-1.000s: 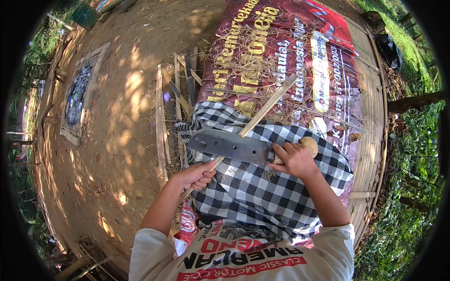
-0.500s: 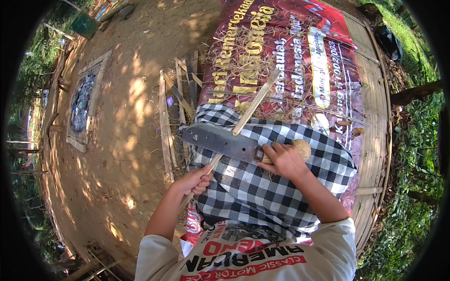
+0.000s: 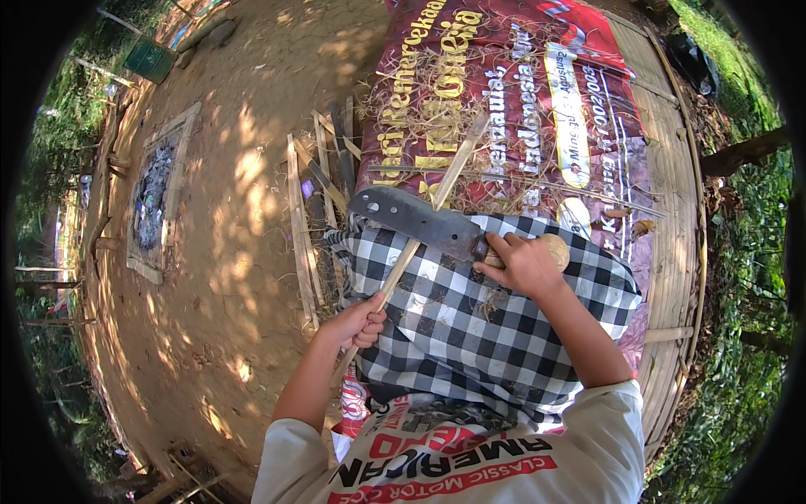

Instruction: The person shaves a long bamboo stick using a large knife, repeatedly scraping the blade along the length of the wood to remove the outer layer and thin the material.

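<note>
My left hand (image 3: 357, 325) is closed around the near part of a pale bamboo strip (image 3: 460, 166), which slants away to the upper right. My right hand (image 3: 529, 265) grips the wooden handle of a machete (image 3: 393, 210). Its wide dark blade, with several holes, lies across the strip beyond my left hand and covers a short part of it. Beneath both is a black-and-white checkered cloth (image 3: 453, 323) spread over my lap. The strip's far end is over a red printed banner (image 3: 411, 92) strewn with thin shavings.
Several bamboo pieces (image 3: 295, 218) lie to the left of the cloth. A slatted bamboo platform (image 3: 667, 286) runs under the banner at the right. On the dirt ground (image 3: 222, 319) at the left is a framed pit (image 3: 151, 197) with ash-like debris. A green bin (image 3: 149, 59) stands far left.
The machete and my right hand have moved away from me, so the blade crosses the strip farther from my left hand. My left hand still holds the strip in nearly the same place.
</note>
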A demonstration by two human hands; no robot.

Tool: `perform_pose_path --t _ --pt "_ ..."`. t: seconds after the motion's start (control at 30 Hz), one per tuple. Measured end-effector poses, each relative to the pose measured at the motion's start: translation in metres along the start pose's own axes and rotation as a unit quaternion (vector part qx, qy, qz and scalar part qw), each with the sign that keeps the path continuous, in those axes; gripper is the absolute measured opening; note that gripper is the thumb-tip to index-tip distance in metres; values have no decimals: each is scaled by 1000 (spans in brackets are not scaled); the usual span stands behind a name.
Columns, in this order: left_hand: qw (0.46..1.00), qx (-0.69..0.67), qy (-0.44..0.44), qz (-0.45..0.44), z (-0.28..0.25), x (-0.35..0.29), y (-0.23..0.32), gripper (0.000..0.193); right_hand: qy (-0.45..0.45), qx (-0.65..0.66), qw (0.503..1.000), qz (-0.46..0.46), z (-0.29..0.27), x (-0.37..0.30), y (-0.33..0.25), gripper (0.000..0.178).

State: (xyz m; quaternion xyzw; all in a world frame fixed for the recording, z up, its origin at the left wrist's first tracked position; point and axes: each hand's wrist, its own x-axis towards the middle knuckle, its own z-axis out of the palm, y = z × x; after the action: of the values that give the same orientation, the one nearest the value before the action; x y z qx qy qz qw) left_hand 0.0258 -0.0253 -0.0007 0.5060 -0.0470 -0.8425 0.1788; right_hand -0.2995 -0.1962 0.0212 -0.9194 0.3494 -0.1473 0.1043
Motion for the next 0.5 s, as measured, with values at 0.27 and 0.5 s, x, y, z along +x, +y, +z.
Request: perform_pose_path --t 0.27,0.5 --pt "1000 9 12 -2 -1 -2 0 58 -27 28 996 -85 6 -2 -11 51" --pt "999 -3 32 -33 6 1 10 59 -33 8 999 12 -8 10 9 52"
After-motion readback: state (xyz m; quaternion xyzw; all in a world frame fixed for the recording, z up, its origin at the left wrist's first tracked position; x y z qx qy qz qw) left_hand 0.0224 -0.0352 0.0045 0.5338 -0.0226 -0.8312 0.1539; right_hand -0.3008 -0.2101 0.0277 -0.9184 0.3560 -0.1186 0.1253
